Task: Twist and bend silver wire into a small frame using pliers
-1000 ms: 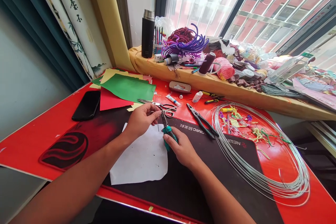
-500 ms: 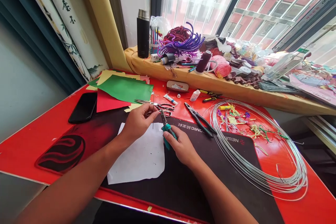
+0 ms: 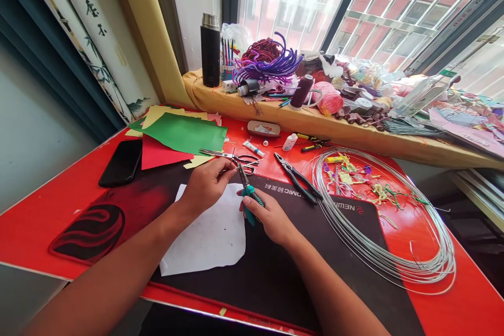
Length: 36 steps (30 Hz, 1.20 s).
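My left hand [image 3: 208,182] is closed in a pinch on a short thin wire [image 3: 233,153], whose end pokes up above the fingertips. My right hand [image 3: 270,213] grips long-nose pliers with teal handles [image 3: 251,195]. Their jaws point up and left and meet the wire right beside my left fingertips; whether they bite on it is too small to tell. Beneath both hands lies a sheet of white paper [image 3: 205,241] with a few dark specks. Scissors [image 3: 247,159] rest just behind my left hand, partly covered by it.
Black-handled pliers [image 3: 297,178] and a big coil of silvery wire [image 3: 354,239] lie to the right on the dark mat [image 3: 275,278]. Coloured paper [image 3: 185,134] and a phone [image 3: 121,163] are at left. Glue bottle [image 3: 290,142] stands behind; a crowded sill [image 3: 232,102] runs along the window.
The plier jaws have tipped left to the left fingertips. The wire, upright before, now shows less above the fingers. The view has shifted slightly.
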{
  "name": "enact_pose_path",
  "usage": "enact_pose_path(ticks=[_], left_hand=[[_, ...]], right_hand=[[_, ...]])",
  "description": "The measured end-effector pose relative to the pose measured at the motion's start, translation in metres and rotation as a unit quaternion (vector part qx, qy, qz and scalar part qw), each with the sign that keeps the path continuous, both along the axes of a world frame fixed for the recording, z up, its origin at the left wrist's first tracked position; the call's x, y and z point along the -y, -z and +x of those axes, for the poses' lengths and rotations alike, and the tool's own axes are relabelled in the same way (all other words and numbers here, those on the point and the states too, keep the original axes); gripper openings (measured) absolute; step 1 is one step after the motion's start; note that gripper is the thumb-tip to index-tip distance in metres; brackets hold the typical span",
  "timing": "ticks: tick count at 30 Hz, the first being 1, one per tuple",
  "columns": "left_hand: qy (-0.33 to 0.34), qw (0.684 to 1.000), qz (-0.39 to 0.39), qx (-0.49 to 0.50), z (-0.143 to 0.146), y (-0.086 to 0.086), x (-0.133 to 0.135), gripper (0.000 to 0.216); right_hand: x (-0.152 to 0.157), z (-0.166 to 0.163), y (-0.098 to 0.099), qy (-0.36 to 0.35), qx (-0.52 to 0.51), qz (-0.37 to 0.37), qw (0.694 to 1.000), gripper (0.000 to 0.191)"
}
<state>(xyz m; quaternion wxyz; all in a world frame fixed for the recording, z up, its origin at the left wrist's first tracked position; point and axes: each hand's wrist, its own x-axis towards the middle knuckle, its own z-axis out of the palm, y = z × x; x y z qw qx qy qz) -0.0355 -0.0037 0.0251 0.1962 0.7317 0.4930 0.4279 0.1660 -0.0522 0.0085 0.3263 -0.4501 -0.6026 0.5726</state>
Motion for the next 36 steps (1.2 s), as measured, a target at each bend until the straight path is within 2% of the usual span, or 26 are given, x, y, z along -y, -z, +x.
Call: enact_pose_path(ticks=[4,8,17,24,28,36], left_hand=[[-0.007,0.999,-0.021,0.024,0.001,-0.002,0.000,0.013],[-0.012,0.993,-0.082,0.078,0.001,-0.002,0.002,0.016],[0.026,0.952,-0.209,0.224,0.000,0.004,-0.008,0.021],[0.024,0.950,-0.198,0.239,0.004,0.006,-0.007,0.027],[0.030,0.948,-0.201,0.246,0.006,0.006,-0.007,0.030],[0.000,0.970,-0.158,0.187,0.006,0.006,-0.001,0.025]], right_hand=[[0.001,-0.001,0.001,0.005,0.027,0.026,0.999,0.030],[0.001,0.000,0.002,0.003,0.052,0.037,0.998,0.026],[0.001,-0.004,0.005,0.016,0.088,0.062,0.994,0.014],[0.002,-0.004,0.006,0.017,0.053,0.041,0.998,0.020],[0.002,-0.003,0.006,0.017,0.076,0.062,0.995,0.027],[0.003,-0.003,0.007,0.014,0.092,0.069,0.993,0.029]])
